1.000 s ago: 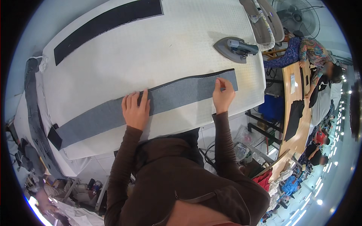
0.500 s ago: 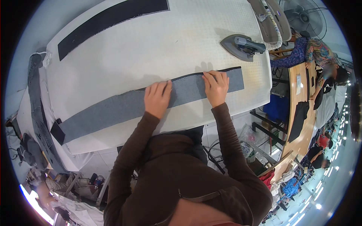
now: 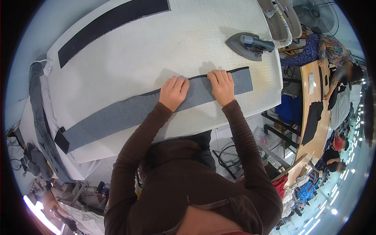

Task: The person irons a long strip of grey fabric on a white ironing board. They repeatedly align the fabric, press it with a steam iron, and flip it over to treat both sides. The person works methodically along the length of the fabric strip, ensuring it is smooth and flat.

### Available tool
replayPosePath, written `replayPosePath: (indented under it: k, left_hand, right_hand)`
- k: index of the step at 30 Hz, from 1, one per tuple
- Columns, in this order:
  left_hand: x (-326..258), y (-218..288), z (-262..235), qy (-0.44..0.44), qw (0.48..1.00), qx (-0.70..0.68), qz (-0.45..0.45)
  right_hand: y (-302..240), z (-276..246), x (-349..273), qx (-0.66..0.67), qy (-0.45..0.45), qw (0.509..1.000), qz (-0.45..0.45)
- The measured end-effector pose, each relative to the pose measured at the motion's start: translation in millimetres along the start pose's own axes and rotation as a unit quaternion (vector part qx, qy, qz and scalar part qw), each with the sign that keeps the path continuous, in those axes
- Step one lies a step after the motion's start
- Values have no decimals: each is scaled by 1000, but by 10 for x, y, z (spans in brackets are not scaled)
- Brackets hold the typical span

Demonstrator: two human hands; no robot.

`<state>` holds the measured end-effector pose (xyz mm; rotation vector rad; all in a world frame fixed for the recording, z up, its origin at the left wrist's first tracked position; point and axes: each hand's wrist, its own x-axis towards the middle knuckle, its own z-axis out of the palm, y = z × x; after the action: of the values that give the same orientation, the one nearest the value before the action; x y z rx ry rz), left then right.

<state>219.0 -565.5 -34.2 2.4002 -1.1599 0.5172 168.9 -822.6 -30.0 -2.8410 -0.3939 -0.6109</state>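
Note:
A long grey-blue fabric strip [image 3: 117, 117] lies across the padded white table, with a narrow black edge along its far side. My left hand [image 3: 174, 92] has its fingers curled over that far edge near the middle of the strip. To its right, my right hand [image 3: 222, 86] pinches the same edge, closer to the strip's right end. Both hands rest on the cloth, and their fingertips are partly hidden behind the knuckles. Beyond my right hand an iron [image 3: 249, 46] with a grey soleplate lies on the table.
A black fabric strip [image 3: 113, 29] lies at the far left of the white table [image 3: 156, 51]. Dark cloth [image 3: 41, 117] hangs along the left edge. At right, a person [image 3: 337, 55] works by a wooden table [image 3: 311, 98]; a fan [image 3: 313, 15] stands behind.
My left hand has shifted right along the strip's far edge, closer to my right hand. My right hand has moved only slightly. The whole view has shifted a little.

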Motion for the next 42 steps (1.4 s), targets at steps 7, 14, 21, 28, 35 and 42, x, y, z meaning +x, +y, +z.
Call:
replayPosePath:
  k: [7, 14, 21, 28, 35, 42]
  left_hand:
    - [13, -13, 6, 17, 1000, -20, -5]
    - [19, -15, 1, 22, 1000, -13, -5]
    - [54, -25, 7, 16, 1000, -17, 5]
    - [59, -23, 10, 16, 999, -20, 26]
    - [62, -34, 42, 24, 999, -22, 32]
    - [45, -33, 40, 21, 999, -27, 35]
  right_hand:
    - [-54, -39, 57, 72, 12, 997, -15]
    - [31, -23, 127, 25, 6, 995, -93]
    - [56, -30, 177, 0, -22, 994, -110]
    - [45, -35, 163, 15, -32, 994, -106]
    - [10, -4, 136, 81, -48, 993, -68]
    - [32, -38, 147, 78, -55, 992, -85]
